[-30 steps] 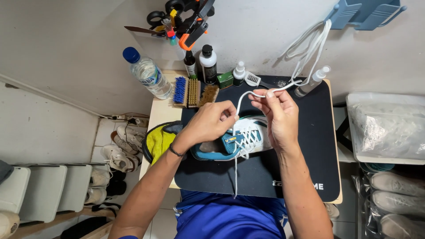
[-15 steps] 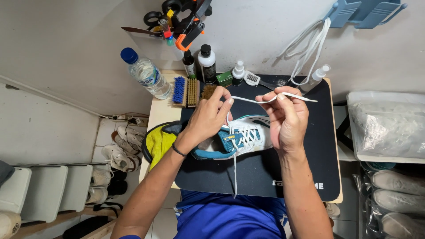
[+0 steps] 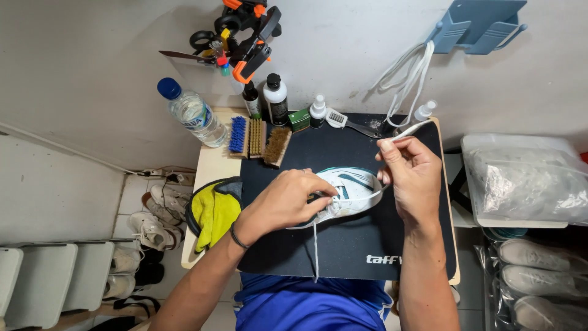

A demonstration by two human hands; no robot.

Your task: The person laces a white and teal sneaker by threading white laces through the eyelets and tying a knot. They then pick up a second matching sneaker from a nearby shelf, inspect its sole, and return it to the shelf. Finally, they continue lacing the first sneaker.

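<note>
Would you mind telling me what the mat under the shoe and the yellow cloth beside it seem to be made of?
The mat looks like matte black rubber or foam: flat, no shine. The yellow cloth looks like soft microfibre, crumpled in loose folds with a fuzzy surface. The shoe upper looks like smooth white synthetic leather, though that is uncertain.

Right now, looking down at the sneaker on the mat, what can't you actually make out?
- Head view: the left hand covers the sneaker's heel and part of its eyelets.
- Head view: the right hand hides how the white lace runs through its fingers.
- Head view: the black mat's near edge is hidden behind the blue shirt.
- Head view: contents of the plastic bag are blurred by its film.
</note>
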